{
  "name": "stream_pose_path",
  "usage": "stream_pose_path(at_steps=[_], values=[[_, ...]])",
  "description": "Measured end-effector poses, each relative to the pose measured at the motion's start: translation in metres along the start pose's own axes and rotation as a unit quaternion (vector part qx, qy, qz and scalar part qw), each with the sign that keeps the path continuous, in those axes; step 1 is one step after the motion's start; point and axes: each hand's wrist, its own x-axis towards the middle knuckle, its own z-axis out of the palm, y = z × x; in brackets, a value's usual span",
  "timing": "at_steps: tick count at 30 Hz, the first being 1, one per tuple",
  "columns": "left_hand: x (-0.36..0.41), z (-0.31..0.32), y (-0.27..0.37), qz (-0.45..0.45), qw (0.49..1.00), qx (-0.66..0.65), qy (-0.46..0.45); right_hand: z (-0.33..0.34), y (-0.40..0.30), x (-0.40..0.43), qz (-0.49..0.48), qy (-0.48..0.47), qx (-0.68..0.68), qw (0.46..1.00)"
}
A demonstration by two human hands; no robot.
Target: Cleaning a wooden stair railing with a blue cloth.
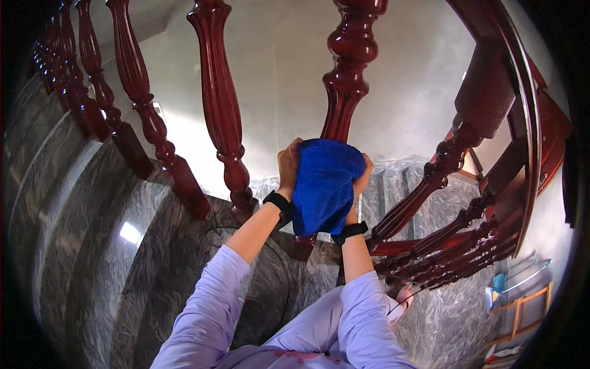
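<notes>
A blue cloth (322,189) is draped around the front of a turned, dark red wooden baluster (345,87). My left hand (288,166) grips the cloth's left edge, and my right hand (363,174) has hold of its right edge. The baluster's lower middle is hidden behind the cloth; its square foot (303,249) shows beneath. Both wrists wear black bands, and the sleeves are lavender. Glossy varnish covers the baluster above the cloth.
More balusters (221,92) climb to the left along grey marble steps (152,230). At the right, a curved handrail (530,138) descends over other balusters. A dark cable (288,281) runs over the steps. Below right are a wooden frame (518,313) and a long-handled tool (525,279).
</notes>
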Motion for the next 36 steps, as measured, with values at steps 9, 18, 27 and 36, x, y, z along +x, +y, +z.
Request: stream_pose_path(at_steps=[9,18,27,36], values=[[-0.014,0.002,0.01,0.04,0.998,0.045,0.03,-0.009,0.019,-0.016,-0.016,0.021,-0.063,0.998],[-0.042,-0.01,-0.007,-0.037,0.979,0.201,-0.027,-0.026,0.012,-0.047,0.007,0.004,-0.049,0.999],[-0.131,-0.043,-0.1,-0.074,0.978,0.191,-0.03,-0.06,0.046,-0.138,0.36,0.078,0.175,0.913],[-0.135,-0.04,-0.107,-0.138,0.98,0.144,-0.015,-0.065,0.049,-0.133,0.167,-0.027,-0.062,0.984]])
